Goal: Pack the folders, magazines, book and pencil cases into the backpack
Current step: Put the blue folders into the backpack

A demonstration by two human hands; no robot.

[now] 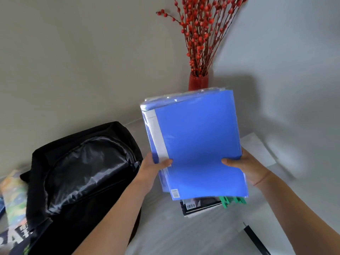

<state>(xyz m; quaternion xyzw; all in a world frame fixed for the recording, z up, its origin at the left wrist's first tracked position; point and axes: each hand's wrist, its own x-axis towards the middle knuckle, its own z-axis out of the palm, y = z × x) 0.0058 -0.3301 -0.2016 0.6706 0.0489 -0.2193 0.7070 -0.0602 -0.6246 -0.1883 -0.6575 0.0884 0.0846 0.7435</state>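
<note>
A stack of blue folders in clear plastic wrap is held up above the table, tilted towards me. My left hand grips its lower left edge and my right hand grips its lower right edge. Under the folders lie a dark-covered magazine or book with a barcode and a green item, both mostly hidden. The black backpack lies to the left on the table, its main zip open and shiny black lining showing.
A red vase with red berry branches stands at the back against the wall. Colourful printed items lie at the far left beside the backpack. A white sheet lies to the right, and a black bar at the lower right.
</note>
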